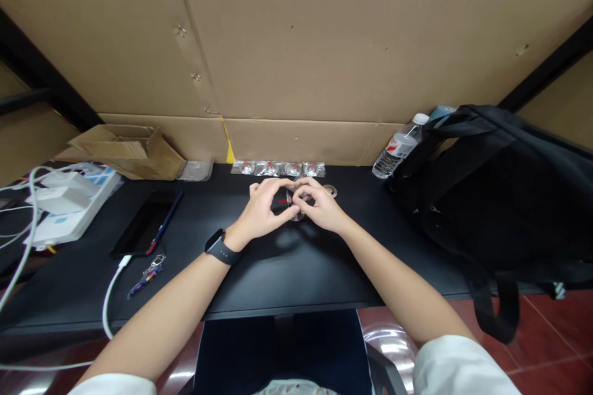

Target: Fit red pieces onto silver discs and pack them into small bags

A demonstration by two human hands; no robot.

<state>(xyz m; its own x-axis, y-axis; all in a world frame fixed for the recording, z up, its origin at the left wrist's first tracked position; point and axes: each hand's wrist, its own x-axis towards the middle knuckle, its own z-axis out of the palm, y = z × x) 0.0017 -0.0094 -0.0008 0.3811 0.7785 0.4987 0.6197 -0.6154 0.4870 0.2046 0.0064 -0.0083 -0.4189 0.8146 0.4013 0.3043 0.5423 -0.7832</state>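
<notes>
Above the desk (287, 284), the left hand (265, 207) and right hand (323, 208) bring fingertips together around a half-hidden shiny disc (299, 217); whether they clamp it, I cannot tell. Probably light, stiff, slick; best held by its rim. Packets (293, 169) lie beyond.

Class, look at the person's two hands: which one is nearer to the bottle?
The right hand: it is left of the bottle and closer to the person. The left hand is farther off, on the right hand's far side from the bottle.
</notes>
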